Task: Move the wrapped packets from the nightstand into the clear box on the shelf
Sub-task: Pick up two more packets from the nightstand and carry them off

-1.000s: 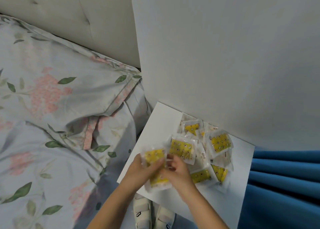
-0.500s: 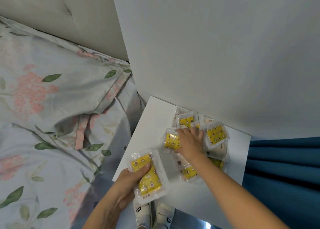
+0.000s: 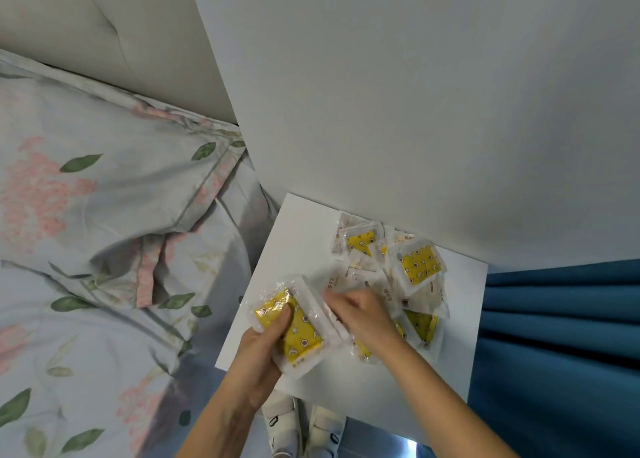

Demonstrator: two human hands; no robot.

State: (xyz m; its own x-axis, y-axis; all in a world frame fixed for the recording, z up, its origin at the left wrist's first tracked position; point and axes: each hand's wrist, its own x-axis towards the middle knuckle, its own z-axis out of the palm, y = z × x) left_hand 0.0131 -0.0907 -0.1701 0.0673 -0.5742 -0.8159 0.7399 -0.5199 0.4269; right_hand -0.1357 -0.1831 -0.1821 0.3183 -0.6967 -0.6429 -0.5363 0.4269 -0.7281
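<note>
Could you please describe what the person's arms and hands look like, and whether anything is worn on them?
Both forearms are bare as far as the frame shows: no sleeves, watch or bracelet. The left hand and the right hand wear no gloves, and no rings can be made out, though the right hand's fingertips are motion-blurred. Below them, the person's white shoes with dark marks show.

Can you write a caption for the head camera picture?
Left hand holds stacked packets over the nightstand; right hand adds another.

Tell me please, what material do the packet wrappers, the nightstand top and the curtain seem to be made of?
Packet wrappers: thin clear plastic film, glossy; it crinkles and shows glints. Nightstand top: smooth matte white board, perhaps laminate or painted wood; no grain shows. Curtain: blue woven fabric, hanging in soft folds.
</note>
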